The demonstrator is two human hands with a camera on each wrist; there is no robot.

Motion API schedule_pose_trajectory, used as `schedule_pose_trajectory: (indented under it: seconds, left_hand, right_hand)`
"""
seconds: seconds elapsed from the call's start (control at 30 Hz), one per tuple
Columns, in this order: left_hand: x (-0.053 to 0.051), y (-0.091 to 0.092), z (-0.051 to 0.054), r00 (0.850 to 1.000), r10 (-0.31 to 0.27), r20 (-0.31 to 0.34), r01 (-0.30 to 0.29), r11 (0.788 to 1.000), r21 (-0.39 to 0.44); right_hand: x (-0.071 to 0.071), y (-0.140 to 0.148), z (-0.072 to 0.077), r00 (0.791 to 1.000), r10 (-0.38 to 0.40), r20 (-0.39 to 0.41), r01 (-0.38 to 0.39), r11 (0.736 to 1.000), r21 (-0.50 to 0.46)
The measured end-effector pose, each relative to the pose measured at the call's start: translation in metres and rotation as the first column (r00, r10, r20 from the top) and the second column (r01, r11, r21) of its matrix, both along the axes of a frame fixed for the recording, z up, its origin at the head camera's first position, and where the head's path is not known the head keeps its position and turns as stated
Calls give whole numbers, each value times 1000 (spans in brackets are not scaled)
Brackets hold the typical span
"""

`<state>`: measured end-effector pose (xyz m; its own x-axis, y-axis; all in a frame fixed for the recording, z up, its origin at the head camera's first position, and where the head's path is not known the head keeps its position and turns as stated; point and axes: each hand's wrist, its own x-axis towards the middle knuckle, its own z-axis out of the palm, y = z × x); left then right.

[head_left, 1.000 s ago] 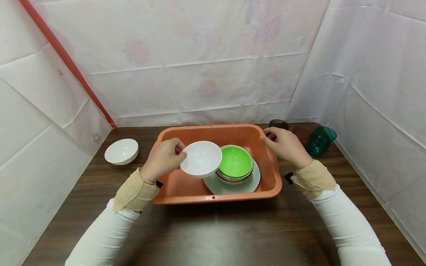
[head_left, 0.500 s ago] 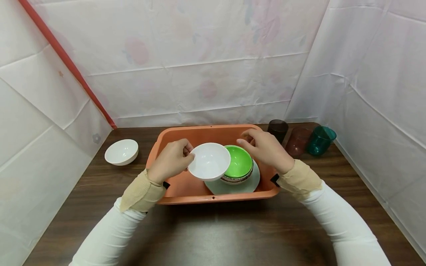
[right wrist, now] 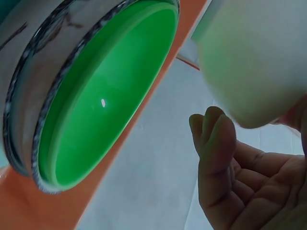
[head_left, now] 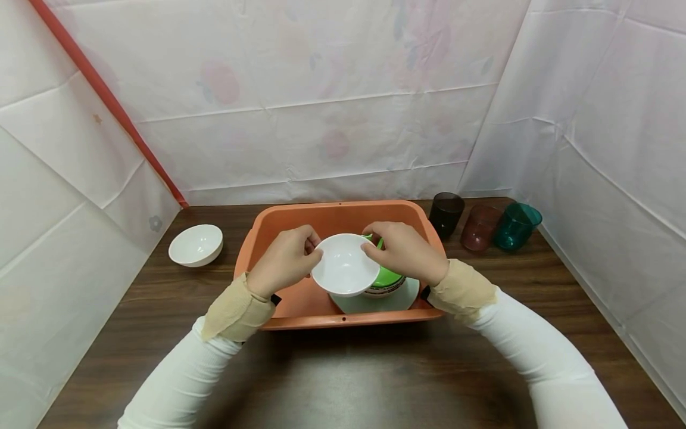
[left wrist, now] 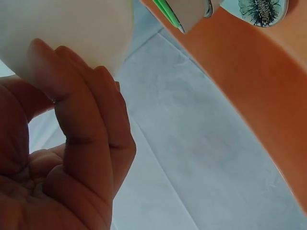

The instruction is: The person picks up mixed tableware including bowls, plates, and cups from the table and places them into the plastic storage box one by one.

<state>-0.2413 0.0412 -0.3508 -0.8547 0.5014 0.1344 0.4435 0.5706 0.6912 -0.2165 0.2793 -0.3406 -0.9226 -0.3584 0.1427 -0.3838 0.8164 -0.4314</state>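
Observation:
Over the orange basin [head_left: 343, 320], my left hand [head_left: 285, 262] pinches the left rim of a white bowl [head_left: 345, 265], tilted so its inside shows. The left wrist view has several fingers [left wrist: 81, 110] against the bowl's outer wall. My right hand [head_left: 409, 253] is at the bowl's right rim, its thumb at the edge. In the right wrist view its loosely curled fingers [right wrist: 216, 139] are beside the bowl without wrapping it. A green bowl [head_left: 387, 277], partly hidden by the white bowl and right hand, tops a stack of patterned bowls [right wrist: 31, 86] on a pale plate [head_left: 360, 305].
Another white bowl [head_left: 195, 245] sits on the wooden table [head_left: 343, 375] at the left. Behind the basin's right side stand a dark cup [head_left: 446, 214], a reddish cup [head_left: 479, 228] and a teal cup [head_left: 516, 227]. White sheeting [head_left: 332, 119] walls the table's back and sides.
The white bowl in my left hand has shifted rightward and slightly nearer, covering part of the green bowl. My right hand has come left from the basin's right edge to the white bowl's rim.

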Motion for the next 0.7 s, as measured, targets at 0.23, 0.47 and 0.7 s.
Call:
schedule_pose_trajectory:
  seconds: [0.23,0.47,0.7]
  left_hand:
    - [1,2,-1,1000,-10,-4,10,1000,8]
    - [0,2,-1,1000,-24,9,24,1000,6]
    - [-2,0,0,998,-43,37,42,999,30]
  right_hand:
    - [-3,-5,2,999,25,45,-23,999,-26]
    - [-3,-8,4,999,14,50,-15,1000,6]
    - [-4,-8,6,999,14,36,-14,1000,12]
